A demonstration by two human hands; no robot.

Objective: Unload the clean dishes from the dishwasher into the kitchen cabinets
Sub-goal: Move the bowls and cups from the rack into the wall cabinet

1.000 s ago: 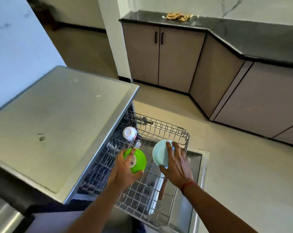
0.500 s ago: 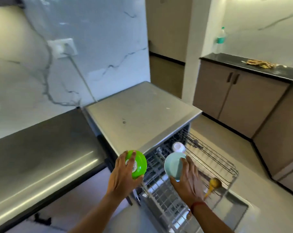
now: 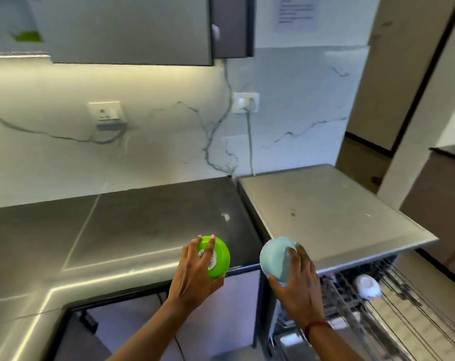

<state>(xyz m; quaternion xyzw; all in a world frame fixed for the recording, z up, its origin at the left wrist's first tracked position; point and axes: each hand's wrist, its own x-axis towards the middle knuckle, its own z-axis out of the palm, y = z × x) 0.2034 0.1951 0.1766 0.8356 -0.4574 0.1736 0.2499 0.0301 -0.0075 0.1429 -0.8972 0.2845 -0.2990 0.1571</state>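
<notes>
the left hand (image 3: 195, 277) grips a green bowl (image 3: 217, 257), fingers spread over its underside, holding it in the air above the front edge of the dark counter (image 3: 148, 220). the right hand (image 3: 296, 282) grips a pale blue bowl (image 3: 274, 259) just to the right of the counter, in front of the dishwasher (image 3: 322, 212). a white cup (image 3: 367, 286) sits in the pulled-out rack (image 3: 393, 308), further right of the counter. the wall cabinet (image 3: 132, 29) hangs above the counter, well apart from both bowls.
</notes>
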